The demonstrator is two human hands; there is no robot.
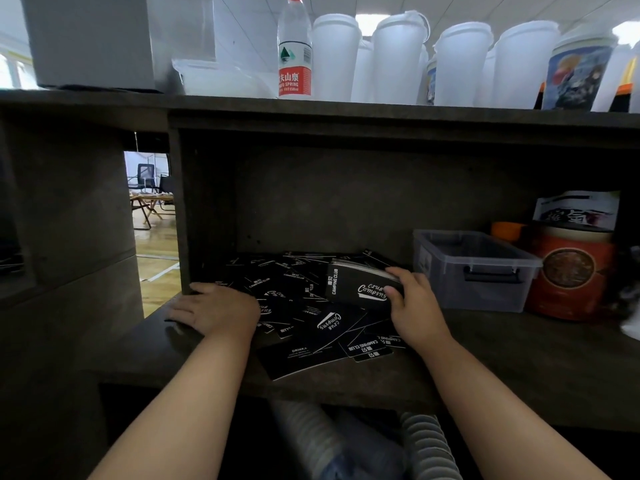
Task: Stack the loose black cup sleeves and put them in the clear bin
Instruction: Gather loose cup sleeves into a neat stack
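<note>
Head view: my right hand point(414, 303) grips a stack point(360, 284) of sleeves, my left hand point(216, 308) lies flat on loose sleeves point(311, 323) that could slide off the shelf point(519, 358).

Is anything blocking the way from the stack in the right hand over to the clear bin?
Nothing visible does. The right hand holds the stack of black cup sleeves just left of the clear bin, which has no lid on and looks empty; only bare shelf lies between them.

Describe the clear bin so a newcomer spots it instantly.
Look inside the dark shelf cubby, right of the scattered black sleeves. The clear bin sits beside an orange-red canister: the only see-through, lidless rectangular box, with a dark handle latch.
</note>
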